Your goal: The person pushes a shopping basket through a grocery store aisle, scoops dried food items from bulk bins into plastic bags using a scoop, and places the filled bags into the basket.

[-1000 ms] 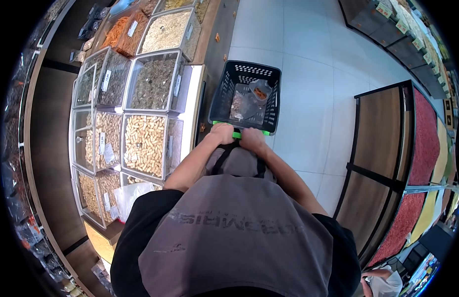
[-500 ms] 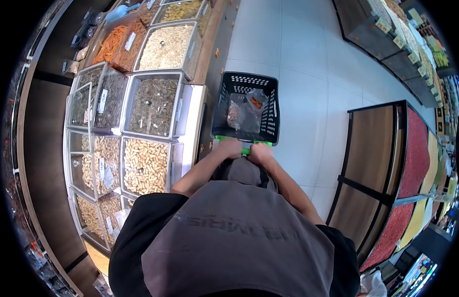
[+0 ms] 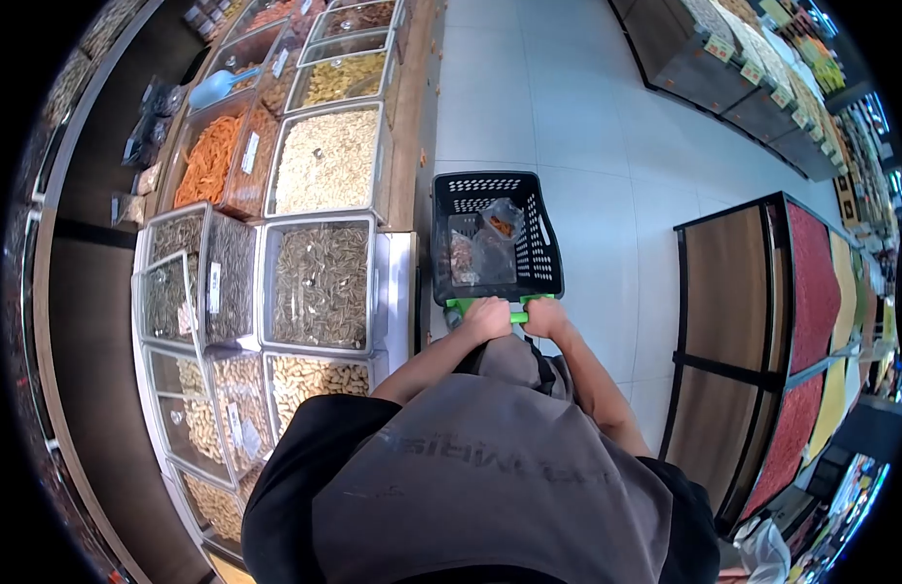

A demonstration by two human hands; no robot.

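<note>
Both hands grip the green handle point(image 3: 518, 317) of a black shopping basket cart point(image 3: 484, 182). My left hand point(image 3: 489, 318) is closed round the handle's left part, and my right hand point(image 3: 545, 317) is closed round its right end. Inside the basket lie a clear bag with pinkish-brown contents point(image 3: 461, 258) and another clear bag holding something orange-brown point(image 3: 501, 224). The contents are too small to name for certain. My fingers wrap over the handle, so their undersides are hidden.
Clear bins run along the left: peanuts point(image 3: 314, 382), dark striped seeds point(image 3: 321, 282), pale kernels point(image 3: 326, 159) and orange strips point(image 3: 208, 161). A blue scoop point(image 3: 217, 88) rests above them. Tiled floor point(image 3: 587, 243) stretches ahead. A wooden display stand point(image 3: 728, 292) is on the right, with further bins point(image 3: 709, 73) beyond.
The bins on the left have shifted down the view as I advance, with more bins showing at the top. The basket and both hands sit slightly lower and further right. My grip stays the same.
</note>
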